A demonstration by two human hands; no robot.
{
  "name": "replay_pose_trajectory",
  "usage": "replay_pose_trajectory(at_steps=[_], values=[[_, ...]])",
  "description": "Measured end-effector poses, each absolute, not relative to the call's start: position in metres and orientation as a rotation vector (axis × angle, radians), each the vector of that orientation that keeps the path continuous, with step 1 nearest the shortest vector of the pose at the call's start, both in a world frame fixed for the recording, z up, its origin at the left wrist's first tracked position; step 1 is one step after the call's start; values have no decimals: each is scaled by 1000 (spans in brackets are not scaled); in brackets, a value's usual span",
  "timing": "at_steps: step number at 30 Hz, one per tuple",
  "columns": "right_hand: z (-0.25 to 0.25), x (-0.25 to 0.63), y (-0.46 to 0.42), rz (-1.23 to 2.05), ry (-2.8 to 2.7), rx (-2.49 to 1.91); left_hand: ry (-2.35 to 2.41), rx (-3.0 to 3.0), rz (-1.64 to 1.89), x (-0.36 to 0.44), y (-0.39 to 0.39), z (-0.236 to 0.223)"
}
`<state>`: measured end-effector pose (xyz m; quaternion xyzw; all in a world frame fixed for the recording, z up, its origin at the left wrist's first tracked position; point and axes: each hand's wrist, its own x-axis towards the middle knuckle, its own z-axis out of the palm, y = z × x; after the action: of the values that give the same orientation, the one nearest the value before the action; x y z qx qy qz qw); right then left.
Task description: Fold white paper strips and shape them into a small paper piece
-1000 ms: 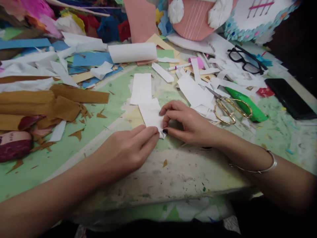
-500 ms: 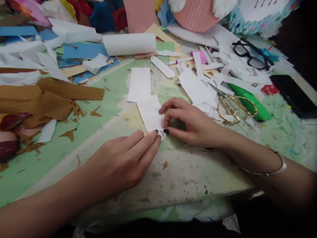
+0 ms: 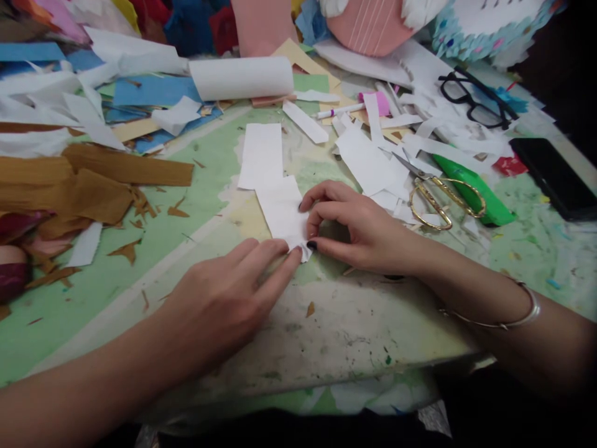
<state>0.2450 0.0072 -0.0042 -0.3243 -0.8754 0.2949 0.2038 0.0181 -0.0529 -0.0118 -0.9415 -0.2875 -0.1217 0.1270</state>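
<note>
A white paper strip [image 3: 281, 208] lies flat on the table, its near end gathered into small crinkled folds. My left hand [image 3: 228, 289] comes in from the lower left with its fingertips closed on that crinkled end. On the strip's right edge, my right hand [image 3: 349, 230] has thumb and curled fingers closed by the same folded corner. Just beyond, a second white paper piece [image 3: 261, 155] touches or slightly overlaps the top of the strip. The fingers partly hide the folds.
Gold-handled scissors [image 3: 431, 199] rest on paper scraps to the right, near a green paper piece [image 3: 476, 190], black glasses [image 3: 476, 99] and a phone [image 3: 555, 177]. A white paper roll [image 3: 242, 78] lies behind. Brown crepe paper [image 3: 97, 193] spreads across the left.
My left fingers have shifted slightly, with the index and middle fingers now further apart on the paper's near end. My right hand stays at almost the same place.
</note>
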Motion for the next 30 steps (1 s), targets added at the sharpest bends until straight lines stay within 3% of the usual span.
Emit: replay_pose_trajectory(at_steps=[14,21,30], values=[[-5,245,6,811,-2437,-901,-1296,-3035,-826,26,-31,-9],[-6,246,7,797,-2442,-887,-1746,-3180,-881,29,-22,-5],[-7,246,6,786,-2432,-886,-1704,-3135,-867,34,-22,-6]])
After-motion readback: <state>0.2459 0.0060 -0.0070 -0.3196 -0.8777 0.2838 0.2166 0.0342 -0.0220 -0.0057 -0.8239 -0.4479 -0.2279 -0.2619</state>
